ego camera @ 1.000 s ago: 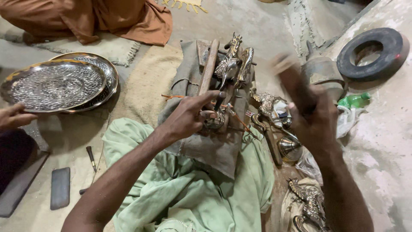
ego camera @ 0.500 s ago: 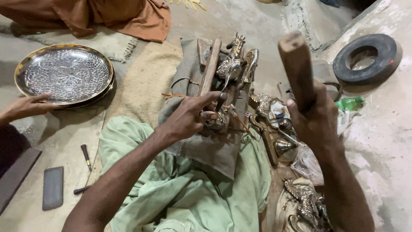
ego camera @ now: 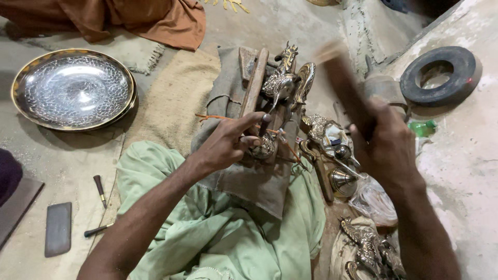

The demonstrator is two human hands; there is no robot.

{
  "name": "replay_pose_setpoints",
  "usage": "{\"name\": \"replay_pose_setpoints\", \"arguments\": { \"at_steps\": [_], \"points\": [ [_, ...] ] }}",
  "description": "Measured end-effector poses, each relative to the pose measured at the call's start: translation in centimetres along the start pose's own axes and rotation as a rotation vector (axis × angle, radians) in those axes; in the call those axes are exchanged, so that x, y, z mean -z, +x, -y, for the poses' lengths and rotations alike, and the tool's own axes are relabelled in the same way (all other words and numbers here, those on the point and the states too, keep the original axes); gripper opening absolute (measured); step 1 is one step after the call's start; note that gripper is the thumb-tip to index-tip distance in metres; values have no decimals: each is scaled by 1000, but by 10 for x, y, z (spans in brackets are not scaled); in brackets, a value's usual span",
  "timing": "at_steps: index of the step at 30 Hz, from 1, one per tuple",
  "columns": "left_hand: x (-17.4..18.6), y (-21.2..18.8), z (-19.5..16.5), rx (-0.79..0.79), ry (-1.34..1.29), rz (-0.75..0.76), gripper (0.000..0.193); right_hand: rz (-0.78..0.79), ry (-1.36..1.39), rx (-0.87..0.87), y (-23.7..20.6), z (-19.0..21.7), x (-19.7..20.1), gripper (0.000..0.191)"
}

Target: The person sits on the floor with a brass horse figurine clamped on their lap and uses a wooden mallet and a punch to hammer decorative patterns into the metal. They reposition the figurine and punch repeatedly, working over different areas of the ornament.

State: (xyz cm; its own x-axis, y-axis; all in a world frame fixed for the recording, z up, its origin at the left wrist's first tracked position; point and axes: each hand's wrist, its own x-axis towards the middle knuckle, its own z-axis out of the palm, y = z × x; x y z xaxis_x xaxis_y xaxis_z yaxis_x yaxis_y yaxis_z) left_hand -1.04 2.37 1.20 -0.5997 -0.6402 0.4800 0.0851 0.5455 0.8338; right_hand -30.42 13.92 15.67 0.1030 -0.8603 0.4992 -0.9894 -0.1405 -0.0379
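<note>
Left hand [ego camera: 225,145]: grip pinching a small punch [ego camera: 263,126] upright on the silver horse figurine [ego camera: 282,85], lying on cloth over the lap | Right hand [ego camera: 386,150]: fist wrapped around a raised, blurred wooden mallet [ego camera: 345,88]

The grey floor under my knees

On the bare floor [ego camera: 290,21] lie a round engraved metal tray [ego camera: 72,88], a woven jute mat [ego camera: 174,98], a brown cloth [ego camera: 155,21], a black ring [ego camera: 440,75], a dark flat stone [ego camera: 57,228] and two small punches [ego camera: 99,190].
</note>
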Motion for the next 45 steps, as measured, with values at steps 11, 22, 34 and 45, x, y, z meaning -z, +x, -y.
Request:
{"name": "replay_pose_setpoints", "arguments": {
  "at_steps": [11,22,34,45],
  "points": [
    [1,-2,14,-36,4,-44,61,-58,-239,247,3,-1,-1,39],
    [-1,-7,26,2,-79,-52,61,26,-160,98,17,17,8,48],
    [2,-8,33,6,-140,-61,60,40,-293,182,36,28,15,30],
    [4,-8,33,129,-362,-131,53,151,-293,109,40,30,3,45]
  ]
}}
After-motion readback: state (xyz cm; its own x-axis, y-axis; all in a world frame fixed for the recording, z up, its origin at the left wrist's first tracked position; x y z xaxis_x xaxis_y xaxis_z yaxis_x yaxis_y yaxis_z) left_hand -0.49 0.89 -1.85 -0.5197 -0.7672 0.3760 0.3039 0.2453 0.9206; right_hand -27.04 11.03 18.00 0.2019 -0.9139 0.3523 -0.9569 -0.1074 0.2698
